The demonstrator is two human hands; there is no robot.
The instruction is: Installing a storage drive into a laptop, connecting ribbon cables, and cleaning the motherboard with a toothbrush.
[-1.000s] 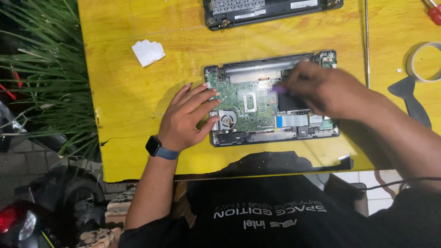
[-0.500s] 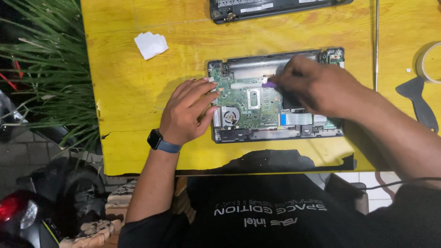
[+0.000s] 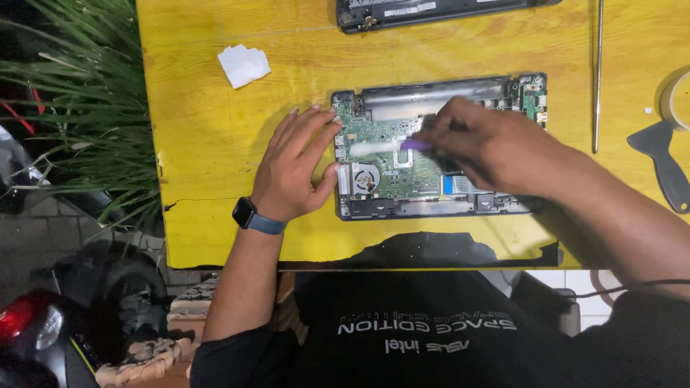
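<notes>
An opened laptop base (image 3: 402,208) lies on the yellow table (image 3: 208,144), its green circuit board (image 3: 381,129) and small round fan (image 3: 365,177) exposed. My left hand (image 3: 295,165) rests flat on the table against the base's left edge, fingers spread, a dark watch on the wrist. My right hand (image 3: 481,140) hovers over the middle of the board, closed on a thin tool with a purple handle and pale tip (image 3: 413,144), which blurs across the board. The board's right part is hidden under that hand.
A second dark laptip part (image 3: 431,11) lies at the table's far edge. A folded white wipe (image 3: 244,65) sits at upper left. A thin metal rod (image 3: 596,72), a dark spatula-like pry tool (image 3: 665,169) and a tape roll (image 3: 675,97) lie at right. Green plant (image 3: 79,108) left.
My right hand has shifted slightly left over the board with the purple tool. The left hand stays against the base's left edge. The camera view has drifted a little.
</notes>
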